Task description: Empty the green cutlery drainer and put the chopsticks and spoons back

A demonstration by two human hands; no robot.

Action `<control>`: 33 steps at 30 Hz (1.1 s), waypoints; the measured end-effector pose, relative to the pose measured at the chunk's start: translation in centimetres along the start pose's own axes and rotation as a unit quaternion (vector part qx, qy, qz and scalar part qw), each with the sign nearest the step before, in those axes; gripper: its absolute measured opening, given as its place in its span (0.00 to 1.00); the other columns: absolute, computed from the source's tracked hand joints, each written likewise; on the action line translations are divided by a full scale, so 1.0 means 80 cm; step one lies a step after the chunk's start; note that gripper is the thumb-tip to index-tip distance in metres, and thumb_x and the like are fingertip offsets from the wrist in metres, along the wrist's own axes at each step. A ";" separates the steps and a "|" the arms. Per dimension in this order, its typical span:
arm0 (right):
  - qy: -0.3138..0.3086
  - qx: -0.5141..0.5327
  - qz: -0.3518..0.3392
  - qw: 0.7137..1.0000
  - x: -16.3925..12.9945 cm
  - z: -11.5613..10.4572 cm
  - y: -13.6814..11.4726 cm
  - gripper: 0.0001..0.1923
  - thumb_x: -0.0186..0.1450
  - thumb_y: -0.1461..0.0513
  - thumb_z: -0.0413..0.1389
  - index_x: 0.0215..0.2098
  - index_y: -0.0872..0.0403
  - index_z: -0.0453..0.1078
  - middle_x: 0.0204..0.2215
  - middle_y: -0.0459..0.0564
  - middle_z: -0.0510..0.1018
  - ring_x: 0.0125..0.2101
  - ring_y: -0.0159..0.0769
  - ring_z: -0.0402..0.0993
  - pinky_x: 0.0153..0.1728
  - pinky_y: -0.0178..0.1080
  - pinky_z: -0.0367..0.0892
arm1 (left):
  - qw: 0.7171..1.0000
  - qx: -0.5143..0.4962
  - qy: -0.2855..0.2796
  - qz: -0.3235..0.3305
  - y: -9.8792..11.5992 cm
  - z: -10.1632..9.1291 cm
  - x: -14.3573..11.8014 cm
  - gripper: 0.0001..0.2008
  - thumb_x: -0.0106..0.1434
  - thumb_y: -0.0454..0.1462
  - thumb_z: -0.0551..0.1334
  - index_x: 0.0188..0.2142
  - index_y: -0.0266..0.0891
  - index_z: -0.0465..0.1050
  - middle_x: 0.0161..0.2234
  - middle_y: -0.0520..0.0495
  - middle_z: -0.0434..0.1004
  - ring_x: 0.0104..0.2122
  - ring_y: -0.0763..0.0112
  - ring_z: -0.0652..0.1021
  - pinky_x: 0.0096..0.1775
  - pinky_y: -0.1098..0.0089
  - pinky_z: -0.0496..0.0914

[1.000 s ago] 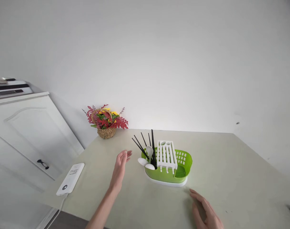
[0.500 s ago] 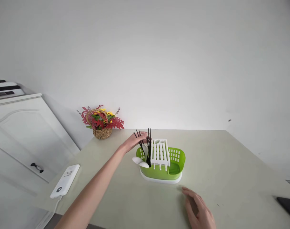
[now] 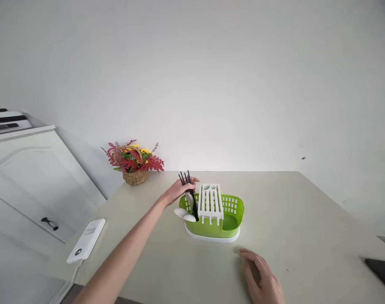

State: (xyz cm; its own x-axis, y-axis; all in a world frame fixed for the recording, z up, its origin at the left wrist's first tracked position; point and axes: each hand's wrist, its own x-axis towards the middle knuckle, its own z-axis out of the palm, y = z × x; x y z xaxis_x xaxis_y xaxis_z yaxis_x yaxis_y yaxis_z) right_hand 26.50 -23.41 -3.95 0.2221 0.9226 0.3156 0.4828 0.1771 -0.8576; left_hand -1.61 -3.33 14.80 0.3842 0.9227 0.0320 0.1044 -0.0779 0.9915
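A green utensil basket (image 3: 205, 229) on a white base stands mid-table, with a white slotted rack (image 3: 211, 202) across its middle. My left hand (image 3: 177, 191) is at the basket's back left, closed around the upper part of several black chopsticks (image 3: 193, 204). Their lower ends stand in the left compartment. White spoons (image 3: 181, 212) lean out over the left front rim of the same compartment. My right hand (image 3: 262, 277) rests on the table at the front right, apart from the basket, with fingers loosely bent, thumb spread from them and nothing held.
A wicker basket of artificial flowers (image 3: 135, 177) stands at the table's back left. On the left edge lies a white power bank (image 3: 86, 239) with a cable. A dark flat object (image 3: 382, 270) lies at the right edge. A white cabinet (image 3: 24, 177) adjoins on the left.
The chopsticks stood in two separate groups; now my left hand has drawn them together, the right group leaning leftward. My right hand stays in place.
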 end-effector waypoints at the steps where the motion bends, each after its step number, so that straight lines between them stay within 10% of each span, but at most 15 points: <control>1: -0.002 -0.002 -0.001 1.000 0.001 -0.001 0.001 0.15 0.70 0.53 0.49 0.43 0.47 0.76 0.48 0.52 0.83 0.49 0.44 0.80 0.39 0.39 0.76 | 1.000 -0.023 -0.016 0.001 0.000 -0.001 -0.002 0.18 0.58 0.37 0.67 0.49 0.36 0.78 0.38 0.47 0.79 0.39 0.66 0.78 0.48 0.64 0.70; 14: -0.059 -0.040 -0.037 0.997 0.007 -0.013 0.010 0.13 0.70 0.54 0.52 0.43 0.46 0.78 0.45 0.50 0.84 0.45 0.41 0.82 0.36 0.36 0.78 | 0.990 0.137 0.000 0.035 0.020 0.001 -0.043 0.23 0.71 0.53 0.60 0.41 0.35 0.80 0.41 0.41 0.84 0.45 0.60 0.81 0.52 0.63 0.70; 23: -0.054 -0.044 -0.041 0.997 0.007 -0.013 0.009 0.14 0.69 0.53 0.52 0.41 0.46 0.79 0.43 0.50 0.85 0.45 0.42 0.82 0.39 0.38 0.78 | 0.986 -0.009 0.113 0.123 0.055 0.009 -0.034 0.24 0.67 0.58 0.62 0.36 0.39 0.68 0.35 0.43 0.84 0.40 0.60 0.84 0.52 0.58 0.74; 30: -0.044 -0.032 -0.003 0.998 0.006 -0.014 -0.009 0.16 0.70 0.50 0.51 0.40 0.46 0.79 0.44 0.51 0.84 0.45 0.43 0.81 0.41 0.39 0.77 | 0.853 0.006 0.338 0.397 0.208 0.034 -0.077 0.24 0.69 0.58 0.60 0.30 0.42 0.62 0.22 0.59 0.58 0.20 0.77 0.69 0.29 0.74 0.71; 33: -0.046 -0.032 0.003 0.998 0.005 -0.015 -0.011 0.16 0.70 0.50 0.51 0.40 0.46 0.78 0.44 0.51 0.84 0.45 0.43 0.81 0.42 0.40 0.77 | 0.778 0.156 0.425 0.435 0.221 0.043 -0.112 0.22 0.72 0.53 0.59 0.28 0.42 0.61 0.22 0.58 0.55 0.18 0.78 0.62 0.22 0.76 0.61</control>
State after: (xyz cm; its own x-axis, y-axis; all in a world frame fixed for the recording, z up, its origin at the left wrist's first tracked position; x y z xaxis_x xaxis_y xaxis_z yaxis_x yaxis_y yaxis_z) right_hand 27.22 -23.60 -2.57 0.1487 0.9515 0.2692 0.5348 0.1515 -0.8312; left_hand -0.02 -14.28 31.59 -0.2977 0.3755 0.8777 0.4133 -0.7781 0.4731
